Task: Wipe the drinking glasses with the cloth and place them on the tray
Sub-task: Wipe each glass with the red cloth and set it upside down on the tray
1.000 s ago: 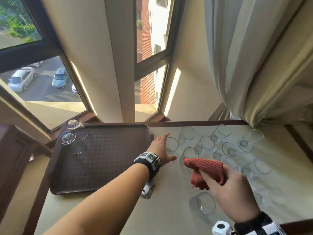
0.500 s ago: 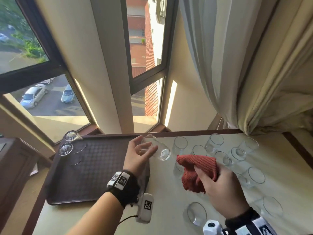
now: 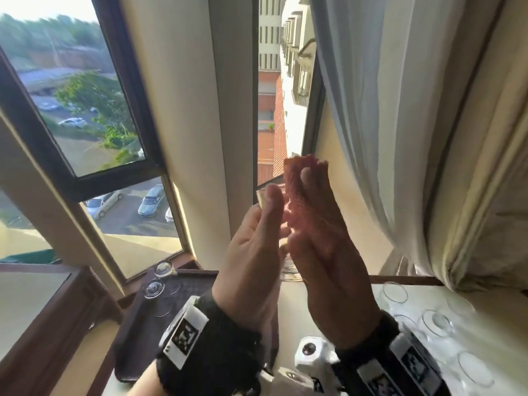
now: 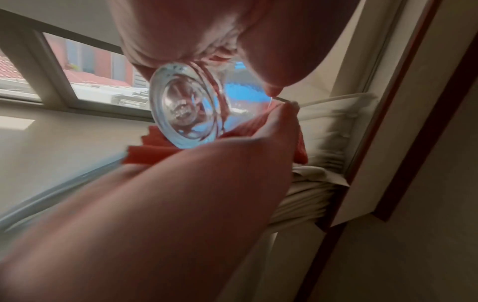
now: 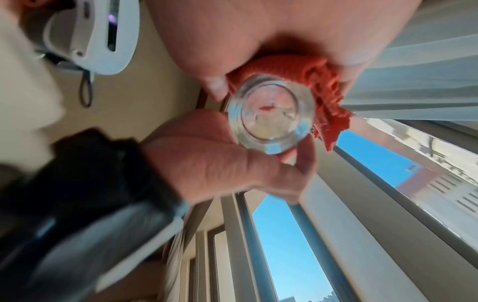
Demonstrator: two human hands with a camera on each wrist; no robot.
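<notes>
Both hands raised in front of the window, well above the tabletop (image 3: 328, 318). Left hand (image 3: 251, 252) grips a clear round drinking glass (image 4: 186, 110), fingers (image 4: 282, 126) curled round its wall, thick base toward the wrist cameras. Right hand (image 3: 323, 241) presses a red ribbed cloth (image 3: 303, 190) against the glass, fingers curled over the cloth. Dark brown plastic tray (image 3: 183, 298) at left carries two upturned clear glasses (image 3: 154, 288) in its far corner. More clear glasses (image 3: 435, 322) stand on the tabletop at right.
</notes>
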